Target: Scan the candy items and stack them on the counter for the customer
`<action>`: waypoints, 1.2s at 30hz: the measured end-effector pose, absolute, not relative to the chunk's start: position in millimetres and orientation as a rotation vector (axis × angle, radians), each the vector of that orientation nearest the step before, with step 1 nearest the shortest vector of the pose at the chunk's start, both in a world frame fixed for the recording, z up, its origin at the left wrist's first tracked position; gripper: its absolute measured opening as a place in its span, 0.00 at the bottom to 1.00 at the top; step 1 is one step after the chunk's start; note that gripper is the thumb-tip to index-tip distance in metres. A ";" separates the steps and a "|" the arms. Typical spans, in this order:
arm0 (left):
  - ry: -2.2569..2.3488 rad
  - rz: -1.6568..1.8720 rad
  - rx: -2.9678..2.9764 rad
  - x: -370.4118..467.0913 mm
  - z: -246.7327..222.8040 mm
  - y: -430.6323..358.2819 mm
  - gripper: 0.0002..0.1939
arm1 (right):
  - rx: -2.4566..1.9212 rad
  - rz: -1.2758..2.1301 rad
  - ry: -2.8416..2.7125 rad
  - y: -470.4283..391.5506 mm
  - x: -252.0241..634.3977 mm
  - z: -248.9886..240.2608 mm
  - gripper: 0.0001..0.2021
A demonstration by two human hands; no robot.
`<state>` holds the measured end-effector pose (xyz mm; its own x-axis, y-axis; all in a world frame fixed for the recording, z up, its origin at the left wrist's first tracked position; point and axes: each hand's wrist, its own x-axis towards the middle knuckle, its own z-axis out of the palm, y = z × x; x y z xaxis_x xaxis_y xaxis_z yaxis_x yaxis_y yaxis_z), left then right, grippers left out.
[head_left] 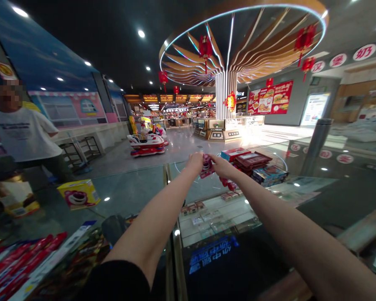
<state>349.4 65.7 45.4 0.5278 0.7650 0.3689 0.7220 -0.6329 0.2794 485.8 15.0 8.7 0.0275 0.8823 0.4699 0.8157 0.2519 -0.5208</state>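
Both my arms reach forward over the glass counter (144, 184). A small pink and purple packet (207, 168) with a bear-like picture is held upright between my hands, above the far part of the glass. My left hand (196, 163) is closed on its left side. My right hand (221, 166) pinches its right upper edge. Just right of my right hand lie stacked packaged goods: a red and blue box (233, 154), brown packets (253, 161) and blue packets (271, 174). Small red packets (229, 184) lie below my right wrist, partly covered by it.
A yellow box (78, 194) with a pink bear stands on the counter to the left. Red-wrapped sticks (28, 263) fill the near left corner. A person (25, 129) in a white shirt stands at far left. A grey post (316, 142) rises at right.
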 end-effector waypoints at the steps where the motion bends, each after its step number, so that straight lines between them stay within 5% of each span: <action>1: 1.326 0.721 2.662 351.7 45.5 66.3 0.13 | -1.568 0.114 -1.812 18.1 490.9 11.3 0.35; 15: 1.260 0.737 2.638 380.0 37.0 89.8 0.12 | -1.655 0.100 -1.938 48.3 543.6 10.2 0.29; 21: 1.341 0.975 2.472 372.0 31.8 89.1 0.22 | -1.662 0.092 -1.911 44.5 544.1 14.0 0.21; 36: 1.228 0.808 2.350 390.4 27.9 68.4 0.22 | -1.973 -0.213 -1.947 19.7 549.7 27.2 0.16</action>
